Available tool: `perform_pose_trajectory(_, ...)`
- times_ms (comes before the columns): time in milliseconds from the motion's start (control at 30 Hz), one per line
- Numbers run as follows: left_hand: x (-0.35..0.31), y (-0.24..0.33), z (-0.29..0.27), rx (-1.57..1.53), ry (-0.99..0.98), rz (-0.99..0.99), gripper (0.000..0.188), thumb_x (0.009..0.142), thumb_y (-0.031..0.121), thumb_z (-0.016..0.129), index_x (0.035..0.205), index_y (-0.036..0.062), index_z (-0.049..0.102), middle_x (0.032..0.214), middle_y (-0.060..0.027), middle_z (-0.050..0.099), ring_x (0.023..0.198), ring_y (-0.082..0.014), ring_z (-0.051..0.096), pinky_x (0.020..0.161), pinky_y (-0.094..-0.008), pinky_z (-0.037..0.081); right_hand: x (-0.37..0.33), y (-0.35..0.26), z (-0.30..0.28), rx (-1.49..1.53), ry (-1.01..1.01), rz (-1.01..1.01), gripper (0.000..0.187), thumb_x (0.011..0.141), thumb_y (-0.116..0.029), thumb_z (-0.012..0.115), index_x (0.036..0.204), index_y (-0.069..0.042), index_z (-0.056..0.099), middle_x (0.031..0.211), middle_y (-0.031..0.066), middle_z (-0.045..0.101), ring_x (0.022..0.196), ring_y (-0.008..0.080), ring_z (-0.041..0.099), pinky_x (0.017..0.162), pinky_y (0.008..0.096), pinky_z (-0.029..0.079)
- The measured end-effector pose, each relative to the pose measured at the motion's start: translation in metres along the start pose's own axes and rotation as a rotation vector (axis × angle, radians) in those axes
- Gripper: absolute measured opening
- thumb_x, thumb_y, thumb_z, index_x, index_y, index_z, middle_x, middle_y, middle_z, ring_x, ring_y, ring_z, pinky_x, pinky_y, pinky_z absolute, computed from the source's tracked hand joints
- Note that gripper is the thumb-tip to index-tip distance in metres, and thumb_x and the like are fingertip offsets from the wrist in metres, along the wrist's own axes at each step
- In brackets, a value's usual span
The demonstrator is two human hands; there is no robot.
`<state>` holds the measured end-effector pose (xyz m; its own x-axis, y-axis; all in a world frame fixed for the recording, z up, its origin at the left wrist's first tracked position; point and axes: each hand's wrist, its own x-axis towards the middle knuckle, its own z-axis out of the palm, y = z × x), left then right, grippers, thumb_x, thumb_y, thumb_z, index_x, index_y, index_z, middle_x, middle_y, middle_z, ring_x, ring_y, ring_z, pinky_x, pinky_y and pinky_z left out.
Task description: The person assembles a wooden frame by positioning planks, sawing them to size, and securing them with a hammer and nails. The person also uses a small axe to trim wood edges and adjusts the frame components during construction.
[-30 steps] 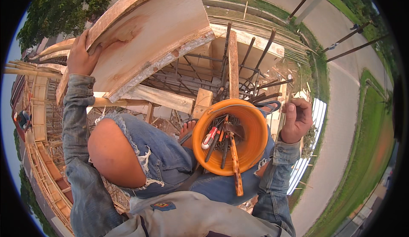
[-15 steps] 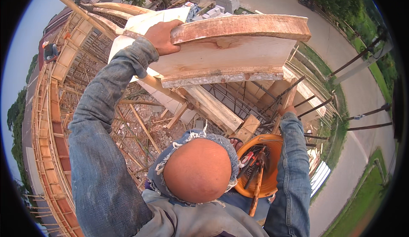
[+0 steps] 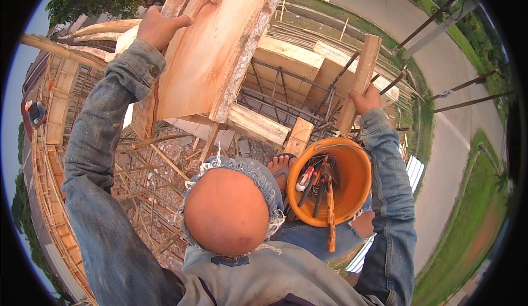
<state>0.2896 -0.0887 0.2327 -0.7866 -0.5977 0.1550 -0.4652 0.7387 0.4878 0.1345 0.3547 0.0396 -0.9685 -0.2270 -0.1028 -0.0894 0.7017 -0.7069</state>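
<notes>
My left hand (image 3: 161, 28) is closed round the long edge of a wooden formwork panel (image 3: 212, 47) with framed, rough edges. The panel slants away from me, its near end over the beam framing. At the right, my right hand (image 3: 367, 98) grips an upright wooden post (image 3: 362, 67). Below that hand, an orange bucket (image 3: 360, 190) rests by my thigh. Inside it are a hammer, its wooden handle (image 3: 331, 218) leaning over the rim, and a red-and-white-handled tool (image 3: 304, 179) among other dark tools.
Steel reinforcing bars (image 3: 280, 83) run between plywood side boards (image 3: 291, 53). Several bars (image 3: 440, 94) stick out at the right. Rubble and bamboo props (image 3: 165, 163) lie below at the left. Along the curved formwork at the far left, another person (image 3: 36, 112) crouches. A road (image 3: 434, 135) passes at the right.
The panel has swung from lying crosswise to pointing away from me, its broad face turned up. My left hand moved left with it. My right hand still holds the post.
</notes>
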Motion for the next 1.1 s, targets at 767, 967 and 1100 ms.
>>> perform_pose_trajectory(767,0.049,0.015,0.030,0.269,-0.104,0.093,0.086,0.065,0.053,0.071,0.122,-0.0094,0.054,0.114,-0.0306,0.060,0.104,-0.0395,0.061,0.091,-0.0419,0.046,-0.073,-0.073,0.018,0.388,-0.200,-0.418,0.053,0.075,-0.017,0.072,0.121,0.001,0.054,0.100,0.0217,0.069,0.095,0.0366,0.068,0.085,0.0426,0.053)
perform_pose_trajectory(967,0.026,0.001,0.043,0.172,0.004,0.097,0.098,0.065,0.065,0.069,0.118,-0.0163,0.055,0.118,-0.0343,0.057,0.107,-0.0416,0.061,0.091,-0.0441,0.048,-0.077,-0.079,0.037,0.520,-0.337,-0.461,0.050,0.077,-0.015,0.072,0.122,-0.004,0.056,0.105,0.0211,0.068,0.099,0.0339,0.067,0.087,0.0396,0.051)
perform_pose_trajectory(1100,0.029,-0.005,0.041,0.137,0.063,0.090,0.087,0.066,0.059,0.071,0.110,-0.0158,0.059,0.107,-0.0293,0.062,0.097,-0.0358,0.064,0.085,-0.0399,0.049,-0.070,-0.104,0.054,0.451,-0.476,-0.529,0.046,0.078,-0.016,0.075,0.118,-0.002,0.059,0.106,0.0169,0.068,0.101,0.0276,0.065,0.089,0.0384,0.050)
